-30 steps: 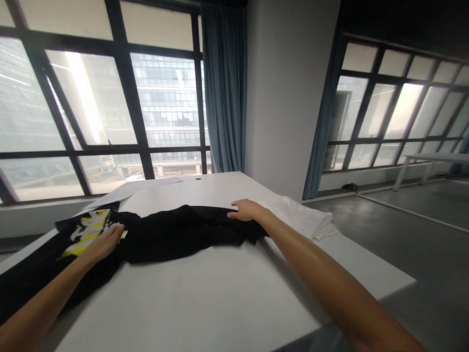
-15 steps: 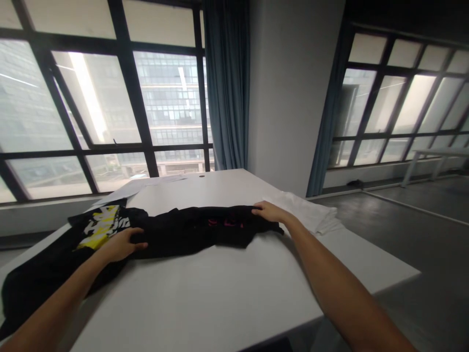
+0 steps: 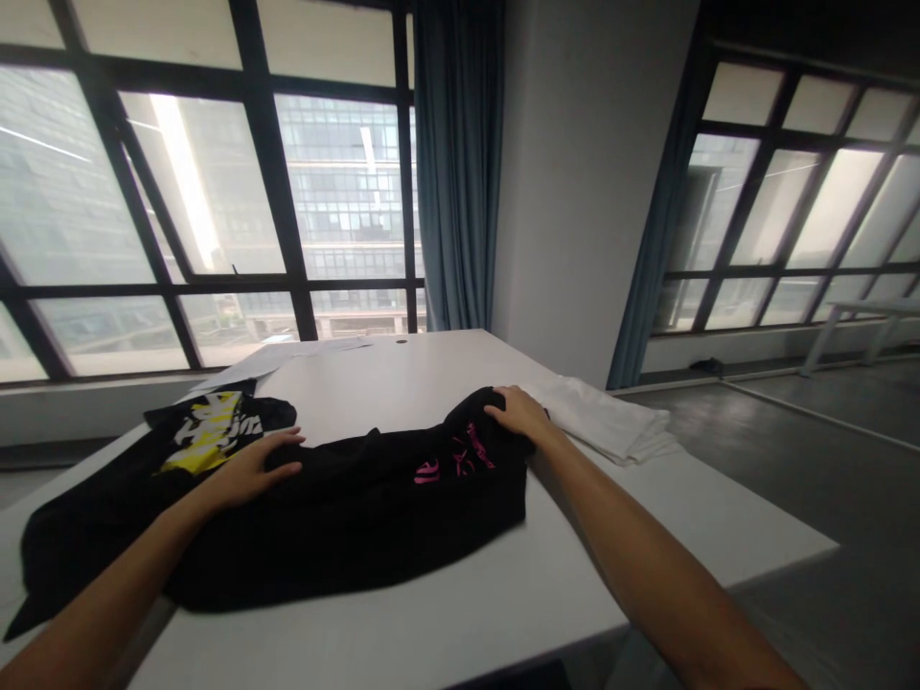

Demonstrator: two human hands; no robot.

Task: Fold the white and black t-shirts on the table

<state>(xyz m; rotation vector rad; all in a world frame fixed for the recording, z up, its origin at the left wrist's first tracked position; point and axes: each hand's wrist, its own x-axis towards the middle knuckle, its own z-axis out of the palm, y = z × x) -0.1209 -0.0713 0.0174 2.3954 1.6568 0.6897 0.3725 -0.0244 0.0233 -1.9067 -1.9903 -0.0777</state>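
A black T-shirt with pink lettering (image 3: 345,537) lies across the white table (image 3: 402,642) in front of me, bunched along its far edge and hanging flatter toward me. My right hand (image 3: 521,417) grips the far right end of this cloth, fingers curled over it. At the other end, my left hand (image 3: 263,470) has thumb and fingers closed around the fabric. Under and behind my left forearm lies a second black garment with a yellow and white print (image 3: 216,431); where the two black cloths meet is hard to make out.
A folded stack of white cloth (image 3: 610,417) sits beyond my right hand, by the table's right edge. Pale sheets, perhaps paper, (image 3: 287,355) lie at the far left. Behind the table are windows, a blue curtain (image 3: 460,192) and a grey pillar (image 3: 575,192).
The T-shirt's near part has come down toward me and spread on the table, showing more pink lettering. Both hands keep their hold with little shift. The view has turned slightly left.
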